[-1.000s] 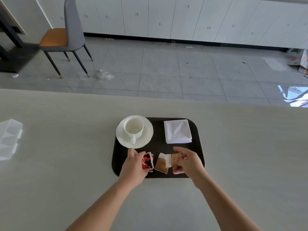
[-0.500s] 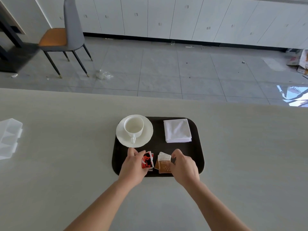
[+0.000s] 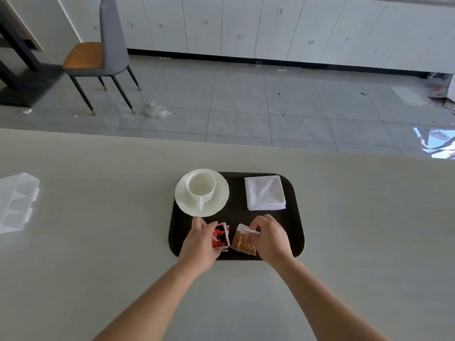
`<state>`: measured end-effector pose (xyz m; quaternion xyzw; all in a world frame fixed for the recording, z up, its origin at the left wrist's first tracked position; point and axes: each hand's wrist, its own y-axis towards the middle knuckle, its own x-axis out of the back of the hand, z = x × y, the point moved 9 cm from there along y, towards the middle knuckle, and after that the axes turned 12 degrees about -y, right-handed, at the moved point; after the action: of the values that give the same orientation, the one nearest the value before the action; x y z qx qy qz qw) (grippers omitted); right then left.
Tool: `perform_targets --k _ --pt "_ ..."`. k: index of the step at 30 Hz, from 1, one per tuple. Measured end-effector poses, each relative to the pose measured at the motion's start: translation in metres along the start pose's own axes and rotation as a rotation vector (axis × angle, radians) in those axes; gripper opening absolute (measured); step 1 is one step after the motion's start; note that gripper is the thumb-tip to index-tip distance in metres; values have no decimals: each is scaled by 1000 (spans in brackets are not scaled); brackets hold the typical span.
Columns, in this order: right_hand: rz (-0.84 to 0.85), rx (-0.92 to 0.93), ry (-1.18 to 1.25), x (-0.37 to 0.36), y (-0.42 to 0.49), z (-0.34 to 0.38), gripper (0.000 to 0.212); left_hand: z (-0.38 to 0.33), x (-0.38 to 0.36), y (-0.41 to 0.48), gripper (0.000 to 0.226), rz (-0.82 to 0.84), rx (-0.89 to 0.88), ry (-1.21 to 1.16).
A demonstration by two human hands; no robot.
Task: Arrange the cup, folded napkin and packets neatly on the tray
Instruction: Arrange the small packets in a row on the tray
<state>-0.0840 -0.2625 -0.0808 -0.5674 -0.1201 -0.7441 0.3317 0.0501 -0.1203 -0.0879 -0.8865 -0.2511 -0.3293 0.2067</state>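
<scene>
A dark rounded tray (image 3: 296, 217) lies on the pale table. At its back left a white cup (image 3: 200, 187) stands on a white saucer (image 3: 216, 205), handle toward me. A folded white napkin (image 3: 264, 191) lies at the back right. At the tray's front, my left hand (image 3: 199, 244) pinches the red and black packets (image 3: 220, 236), held as a small stack. My right hand (image 3: 270, 238) grips the brown and white packets (image 3: 242, 241) beside them, its fingers curled over their top edge.
A clear plastic compartment box (image 3: 17, 201) sits at the table's left edge. Beyond the table's far edge are a tiled floor, a grey chair (image 3: 103, 52) with an orange seat, and white cabinets.
My right hand has drawn the brown packets left and squared them up, now close beside the red ones. My left hand has stayed in place on the red packets.
</scene>
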Motion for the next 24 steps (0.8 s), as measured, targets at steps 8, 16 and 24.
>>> perform_targets --k 8,16,24 --pt "61 54 23 -6 14 15 6 8 1 -4 78 -5 62 -126" --pt "50 229 28 -5 14 36 15 21 9 -7 58 -109 201 -360" --pt "83 -30 40 -14 -5 3 43 25 10 -7 47 -172 283 -364"
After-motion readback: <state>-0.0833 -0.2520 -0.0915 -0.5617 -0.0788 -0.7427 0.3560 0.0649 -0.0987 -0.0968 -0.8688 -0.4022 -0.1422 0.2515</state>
